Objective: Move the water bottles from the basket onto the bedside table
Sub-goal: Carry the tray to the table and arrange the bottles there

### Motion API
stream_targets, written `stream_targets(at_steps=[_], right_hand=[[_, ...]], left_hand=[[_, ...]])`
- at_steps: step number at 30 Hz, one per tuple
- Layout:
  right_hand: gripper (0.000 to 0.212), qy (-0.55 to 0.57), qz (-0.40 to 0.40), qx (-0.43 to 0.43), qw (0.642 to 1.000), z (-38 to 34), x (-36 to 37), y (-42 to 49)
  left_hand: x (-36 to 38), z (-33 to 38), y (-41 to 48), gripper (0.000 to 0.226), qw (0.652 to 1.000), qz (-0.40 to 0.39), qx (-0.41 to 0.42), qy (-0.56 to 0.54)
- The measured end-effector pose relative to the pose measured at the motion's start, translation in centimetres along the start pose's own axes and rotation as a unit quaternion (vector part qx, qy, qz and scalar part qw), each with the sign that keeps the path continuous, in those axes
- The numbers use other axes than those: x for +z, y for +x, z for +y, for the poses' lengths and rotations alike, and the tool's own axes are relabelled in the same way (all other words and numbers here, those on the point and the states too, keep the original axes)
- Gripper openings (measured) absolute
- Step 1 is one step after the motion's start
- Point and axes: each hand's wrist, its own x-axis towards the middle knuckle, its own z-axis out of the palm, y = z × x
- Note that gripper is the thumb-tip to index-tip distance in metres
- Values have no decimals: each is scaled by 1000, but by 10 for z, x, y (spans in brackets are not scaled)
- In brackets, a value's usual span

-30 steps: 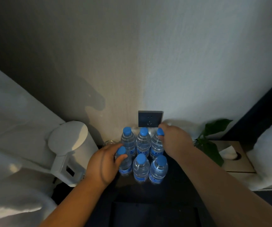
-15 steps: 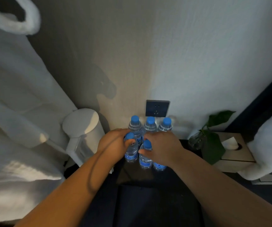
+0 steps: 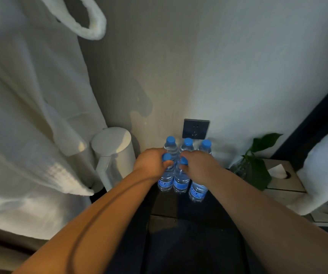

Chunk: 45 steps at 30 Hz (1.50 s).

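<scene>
Several clear water bottles with blue caps stand in two rows on the dark bedside table [image 3: 167,206] against the wall. My left hand [image 3: 149,163] grips the neck of the front left bottle [image 3: 166,177]. My right hand [image 3: 200,167] grips the neck of the front middle bottle [image 3: 180,180] and covers the top of the front right bottle [image 3: 197,191]. Three back-row bottles [image 3: 187,145] stand free behind my hands. No basket is in view.
A white kettle [image 3: 112,153] stands left of the bottles. A white bathrobe [image 3: 30,115] hangs at the left. A dark wall socket [image 3: 195,129] sits behind the bottles. A green plant [image 3: 258,169] and a tissue box [image 3: 281,175] stand to the right.
My right hand has come from the back right bottle to the front row. The camera has tilted up, so more wall and bathrobe show. My left hand stays on the front left bottle.
</scene>
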Motion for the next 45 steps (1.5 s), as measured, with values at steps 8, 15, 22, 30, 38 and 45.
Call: stream_targets(at_steps=[8, 15, 22, 30, 38, 45], right_hand=[[29, -1, 38, -8, 999, 5, 10, -6], [40, -36, 76, 18, 996, 6, 11, -5], [23, -52, 51, 18, 997, 7, 10, 0], [34, -79, 45, 25, 996, 8, 7, -2], [27, -64, 59, -14, 996, 8, 3, -3], [27, -46, 89, -38, 994, 10, 2, -5]], left_hand=[[-5, 8, 9, 29, 996, -1, -14, 86], [-9, 15, 9, 26, 996, -33, -18, 83], [-11, 17, 13, 28, 994, -57, -33, 84], [-8, 19, 13, 24, 995, -49, -28, 77], [-11, 19, 16, 29, 995, -60, -32, 76], [-11, 24, 18, 18, 995, -65, -37, 63]])
